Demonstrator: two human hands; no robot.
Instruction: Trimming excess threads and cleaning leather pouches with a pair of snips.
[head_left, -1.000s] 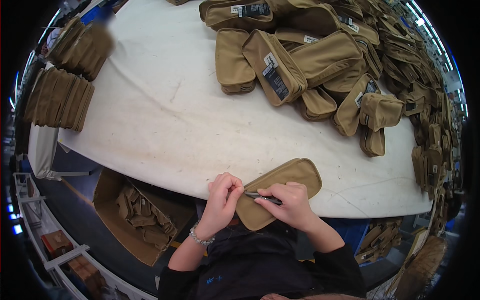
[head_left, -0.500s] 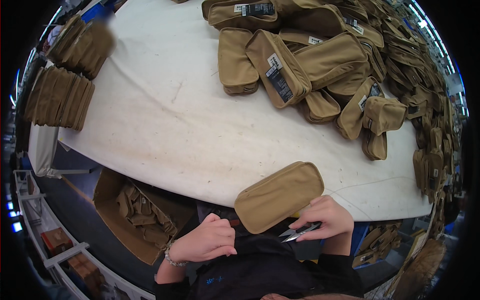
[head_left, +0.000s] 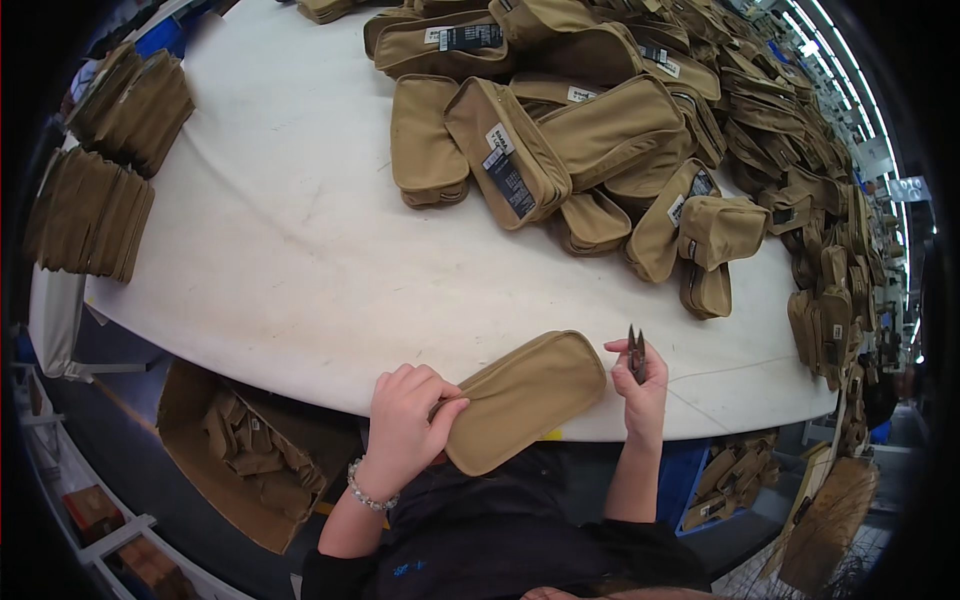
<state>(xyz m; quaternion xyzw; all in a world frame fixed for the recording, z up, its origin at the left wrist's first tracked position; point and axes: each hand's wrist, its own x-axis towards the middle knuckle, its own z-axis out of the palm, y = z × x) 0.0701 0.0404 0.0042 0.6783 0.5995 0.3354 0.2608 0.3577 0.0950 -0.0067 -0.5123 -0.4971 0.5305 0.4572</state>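
Note:
A tan zip pouch [head_left: 530,400] lies slantwise at the table's front edge, its near left end sticking out past the edge. My left hand [head_left: 408,425], with a beaded bracelet at the wrist, pinches the pouch's left end between thumb and fingers. To the right of the pouch and apart from it, my right hand [head_left: 642,395] is raised, closed around small thread snips [head_left: 636,355]. Their pointed blades face away from me. Part of the snips is hidden in my fingers.
Tan pouches [head_left: 610,120] with tags are heaped at the far right of the white table [head_left: 280,250]. Stacks of flat tan pieces [head_left: 95,215] stand at the left. Below the edge sit a cardboard box [head_left: 180,430] and a blue bin [head_left: 690,490], both holding tan pieces.
My left hand has moved up and taken hold of the pouch's left end. My right hand has lifted away from the pouch, turning the snips' points upward. The whole view has shifted slightly.

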